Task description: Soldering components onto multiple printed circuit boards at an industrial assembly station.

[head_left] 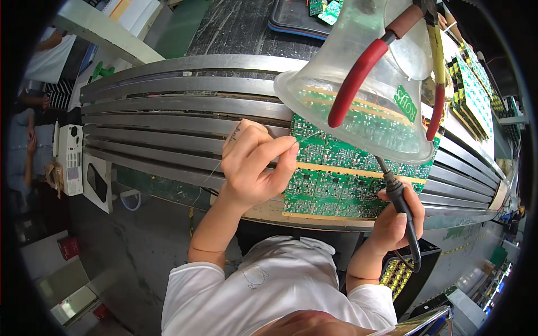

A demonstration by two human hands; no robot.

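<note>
A green circuit board panel (330,193) packed with small parts lies across the metal rails in front of me. My left hand (255,162) pinches a thin solder wire (307,138), whose end reaches over the panel's upper left part. The wire's tail trails down behind the hand. In my right hand (400,218) is a black-handled soldering iron (397,193), pointing up toward the panel. The iron's tip is hidden behind a clear plastic hood (314,92) that hangs over the board. Pliers with red grips (358,81) show in front of the hood.
Long metal rails (185,106) run left to right under the panel. More circuit boards (471,95) stand at the right. A dark tray (294,22) lies at the back. On the left are a white boxy device (70,159) and other people's arms (31,140).
</note>
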